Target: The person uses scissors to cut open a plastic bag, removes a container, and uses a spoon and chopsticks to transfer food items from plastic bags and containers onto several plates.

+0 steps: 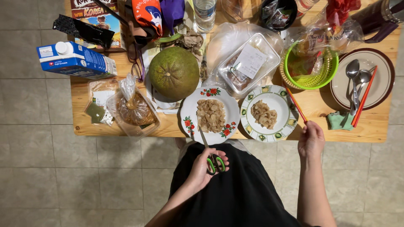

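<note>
A: What did each hand hold?
B: The left hand (205, 168) gripped green-handled scissors (211, 154), blades reaching the near rim of the flowered plate (191, 111). The right hand (310, 141) pinched one orange chopstick (296, 104).
A: Counts?
B: Two plates of pale sliced food; two spoons (357, 80) far right.

The left hand (206, 166) is curled shut, fingers seemingly threaded through handle loops (forearm angled inward). The right hand (310, 141) is pinched closed, arm reaching straight forward.
</note>
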